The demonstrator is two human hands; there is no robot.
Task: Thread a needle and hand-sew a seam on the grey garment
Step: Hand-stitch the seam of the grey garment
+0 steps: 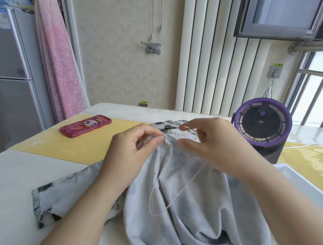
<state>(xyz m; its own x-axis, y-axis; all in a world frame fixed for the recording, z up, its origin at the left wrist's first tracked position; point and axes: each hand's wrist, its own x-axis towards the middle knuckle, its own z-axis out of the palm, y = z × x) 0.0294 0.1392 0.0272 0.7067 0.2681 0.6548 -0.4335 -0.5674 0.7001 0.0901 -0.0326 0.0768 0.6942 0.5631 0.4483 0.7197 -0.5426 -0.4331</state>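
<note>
The grey garment (187, 213) lies bunched on the table in front of me, its patterned side showing at the left and far edges. My left hand (132, 151) pinches a raised fold of the fabric between thumb and fingers. My right hand (211, 145) hovers just right of that fold and pinches a thin needle (187, 128) whose tip points left. A pale thread (181, 189) runs from the fold down in a loop over the cloth and back up toward my right hand.
A red cartoon-printed case (85, 127) lies on the yellow table mat (71, 145) at the left. A purple and black round fan (262, 128) stands at the right with a white cable. A white tray edge (297, 175) shows beside my right forearm. A fridge stands far left.
</note>
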